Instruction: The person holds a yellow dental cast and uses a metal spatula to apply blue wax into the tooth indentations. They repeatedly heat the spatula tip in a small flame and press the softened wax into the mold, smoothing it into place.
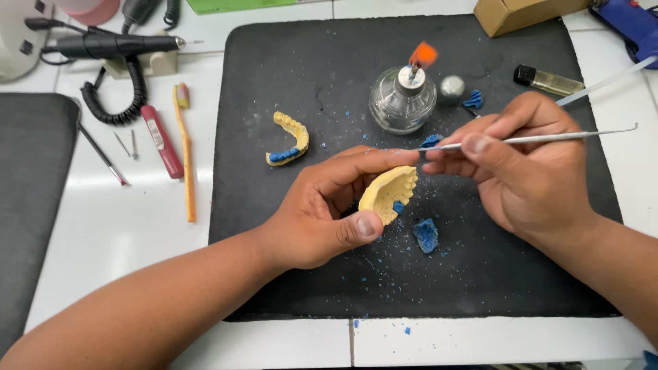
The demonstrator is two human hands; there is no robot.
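Black mat (pixel 288 288) centre | lit glass spirit lamp (pixel 402 101) top centre | second yellow cast (pixel 290 140) centre-left | toothbrush (pixel 184 147), black handpiece (pixel 113 45) upper left | cardboard box (pixel 521 14) top right

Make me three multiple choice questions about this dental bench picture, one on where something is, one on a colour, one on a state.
1. Where does the second yellow dental cast lie?
A. on the black mat, left of the glass burner
B. on the white table by the toothbrush
C. in the cardboard box

2. What colour is the wax lump on the mat below the hands?
A. red
B. blue
C. green

3. What state is the glass burner in?
A. capped
B. tipped over
C. lit

Answers:
1. A, it rests on the mat to the burner's left.
2. B, the lump and the crumbs around it are blue.
3. C, an orange flame stands on its wick, while the left hand holds a cast and the right hand a thin metal tool.
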